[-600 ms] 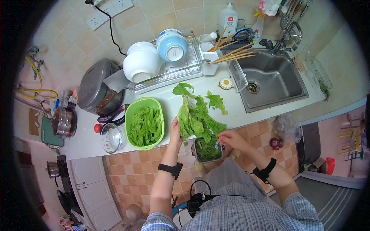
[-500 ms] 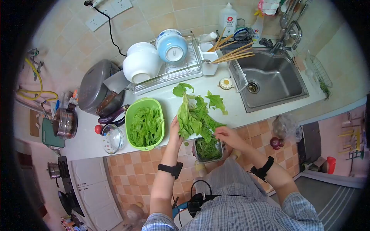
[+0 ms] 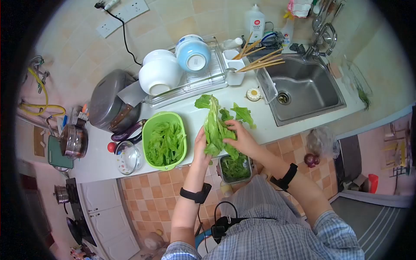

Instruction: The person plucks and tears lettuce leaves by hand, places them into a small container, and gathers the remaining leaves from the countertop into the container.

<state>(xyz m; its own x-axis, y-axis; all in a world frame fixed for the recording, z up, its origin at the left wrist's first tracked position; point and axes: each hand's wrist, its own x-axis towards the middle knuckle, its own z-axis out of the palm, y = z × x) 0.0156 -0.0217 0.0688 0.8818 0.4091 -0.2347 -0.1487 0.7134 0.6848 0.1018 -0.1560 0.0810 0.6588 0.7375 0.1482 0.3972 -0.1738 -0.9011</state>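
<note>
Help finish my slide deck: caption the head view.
Both bare hands hold long green vegetable leaves beside a rectangular lime-green plastic basket.

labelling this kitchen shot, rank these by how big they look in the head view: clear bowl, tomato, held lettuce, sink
1. Sink
2. Held lettuce, even partly covered
3. Clear bowl
4. Tomato

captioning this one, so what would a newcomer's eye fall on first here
Probably the bright green basket of leaves, left of centre on the counter. Next, the leafy greens between the left hand and right hand, mid-picture. The blue bowl tilted in the dish rack behind stands out.
</note>
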